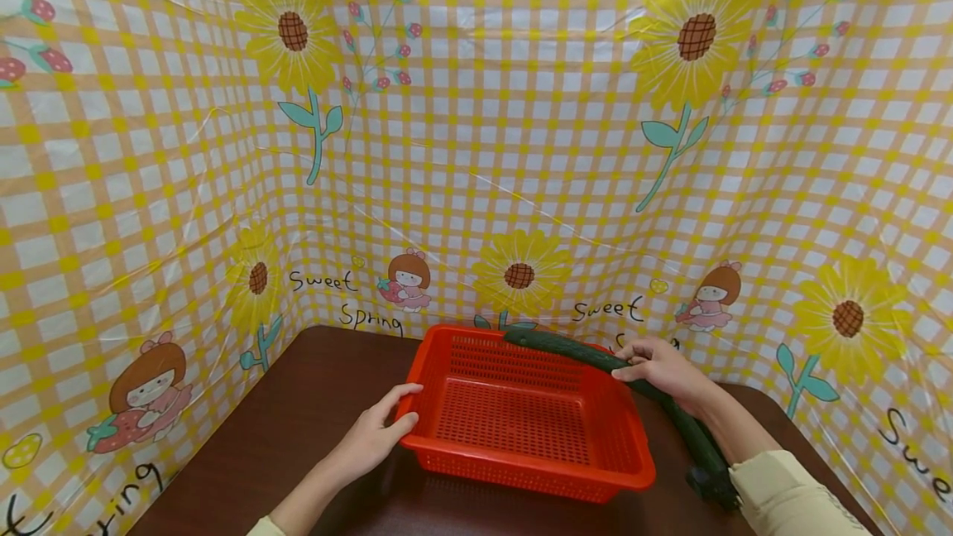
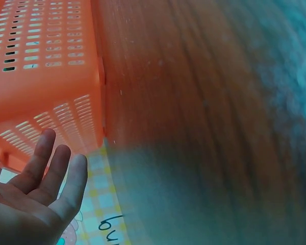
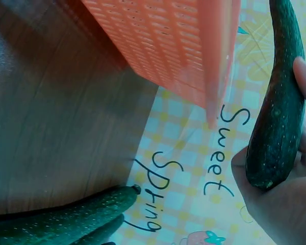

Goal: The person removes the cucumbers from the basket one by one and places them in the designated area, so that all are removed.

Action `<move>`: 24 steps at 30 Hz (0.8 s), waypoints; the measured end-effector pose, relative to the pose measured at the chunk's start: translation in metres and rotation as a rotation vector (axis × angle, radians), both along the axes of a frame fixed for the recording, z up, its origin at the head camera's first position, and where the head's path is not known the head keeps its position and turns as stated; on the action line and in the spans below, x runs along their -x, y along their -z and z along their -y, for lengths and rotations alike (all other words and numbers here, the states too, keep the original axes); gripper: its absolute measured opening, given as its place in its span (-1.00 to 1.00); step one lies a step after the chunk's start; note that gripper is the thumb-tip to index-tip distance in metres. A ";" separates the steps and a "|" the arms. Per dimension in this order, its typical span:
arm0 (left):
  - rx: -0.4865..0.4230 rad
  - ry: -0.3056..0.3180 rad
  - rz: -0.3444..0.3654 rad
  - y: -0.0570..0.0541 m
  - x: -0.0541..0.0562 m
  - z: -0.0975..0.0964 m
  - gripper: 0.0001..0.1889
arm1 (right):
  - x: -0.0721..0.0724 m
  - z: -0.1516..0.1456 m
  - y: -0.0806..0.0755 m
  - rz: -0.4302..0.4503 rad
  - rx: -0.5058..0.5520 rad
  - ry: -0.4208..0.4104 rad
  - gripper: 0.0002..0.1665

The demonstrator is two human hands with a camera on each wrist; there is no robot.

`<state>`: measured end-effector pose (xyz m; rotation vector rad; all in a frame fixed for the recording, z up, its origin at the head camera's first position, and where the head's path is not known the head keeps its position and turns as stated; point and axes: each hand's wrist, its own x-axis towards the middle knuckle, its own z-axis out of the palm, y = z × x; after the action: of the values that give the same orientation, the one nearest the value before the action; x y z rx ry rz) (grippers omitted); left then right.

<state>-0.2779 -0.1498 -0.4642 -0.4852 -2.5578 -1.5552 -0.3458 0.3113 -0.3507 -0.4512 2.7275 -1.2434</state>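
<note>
A dark green cucumber (image 1: 562,346) is held in my right hand (image 1: 655,369), with fingers and thumb around one end. Its far end hangs over the back rim of a red perforated plastic basket (image 1: 514,470). In the right wrist view the held cucumber (image 3: 278,112) stands apart from the basket wall (image 3: 168,46). My left hand (image 1: 375,430) rests at the basket's left rim, index finger and thumb touching it. In the left wrist view the left hand's other fingers (image 2: 66,184) are extended outside the basket's wall (image 2: 46,102).
More cucumbers (image 1: 692,437) lie on the dark brown table (image 1: 313,404) to the right of the basket, partly hidden by my right forearm. They also show as cucumbers (image 3: 76,217) in the right wrist view. A checked, flower-printed cloth (image 1: 476,147) surrounds the table.
</note>
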 end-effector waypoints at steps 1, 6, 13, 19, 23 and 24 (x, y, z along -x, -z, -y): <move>-0.002 0.003 0.000 0.000 0.000 0.000 -0.57 | -0.001 -0.001 0.001 0.003 0.002 0.020 -0.66; -0.004 0.010 0.000 0.001 0.001 0.001 -0.57 | -0.006 -0.007 0.006 -0.013 0.002 0.115 -0.57; 0.007 -0.003 -0.007 0.001 0.001 0.000 -0.58 | -0.005 -0.017 0.014 -0.010 0.016 0.217 -0.56; 0.008 -0.005 -0.004 0.000 0.000 0.000 -0.58 | -0.009 -0.021 0.014 0.008 0.036 0.249 -0.45; 0.007 -0.007 -0.005 0.000 0.000 0.000 -0.58 | -0.013 -0.022 0.014 0.007 0.052 0.288 -0.42; 0.006 -0.008 -0.006 0.000 0.000 0.000 -0.58 | -0.013 -0.023 0.014 0.007 0.061 0.298 -0.43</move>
<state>-0.2777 -0.1495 -0.4641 -0.4790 -2.5577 -1.5415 -0.3324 0.3340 -0.3652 -0.0443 2.8332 -1.3918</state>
